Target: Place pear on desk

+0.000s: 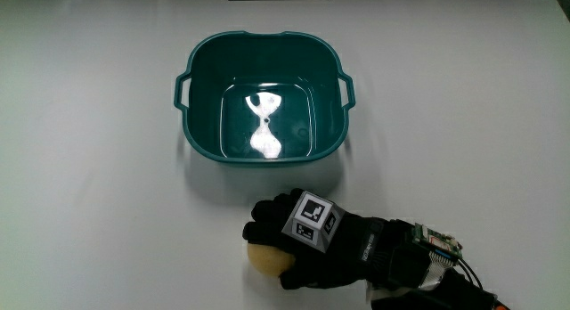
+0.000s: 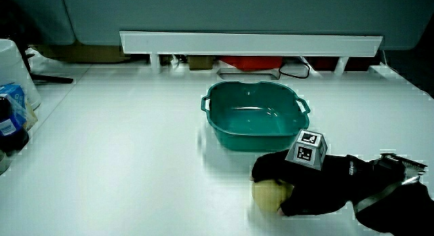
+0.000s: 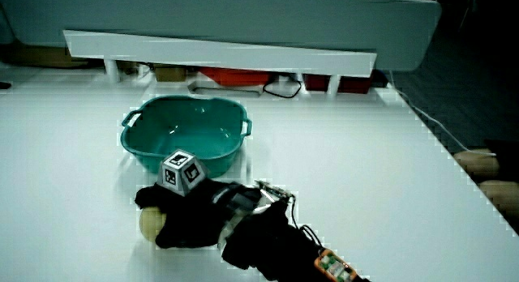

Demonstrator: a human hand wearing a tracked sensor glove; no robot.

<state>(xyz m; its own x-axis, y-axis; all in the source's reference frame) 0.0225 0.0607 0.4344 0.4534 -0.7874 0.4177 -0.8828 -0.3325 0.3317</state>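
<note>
A pale yellow pear (image 1: 263,259) rests on the white table, nearer to the person than the teal basin (image 1: 191,64). The black-gloved hand (image 1: 298,239) lies over the pear with its fingers curled around it, so only part of the fruit shows. The patterned cube sits on the hand's back. In both side views the pear (image 2: 267,195) (image 3: 149,224) peeks out from under the hand (image 2: 308,185) (image 3: 193,215) just in front of the basin (image 2: 211,104) (image 3: 130,125). Nothing lies in the basin.
A low white partition (image 2: 251,43) runs along the table's edge farthest from the person, with a dark cable (image 2: 295,72) under it. A white container and dark bottles (image 2: 10,107) stand at the table's edge in a side view.
</note>
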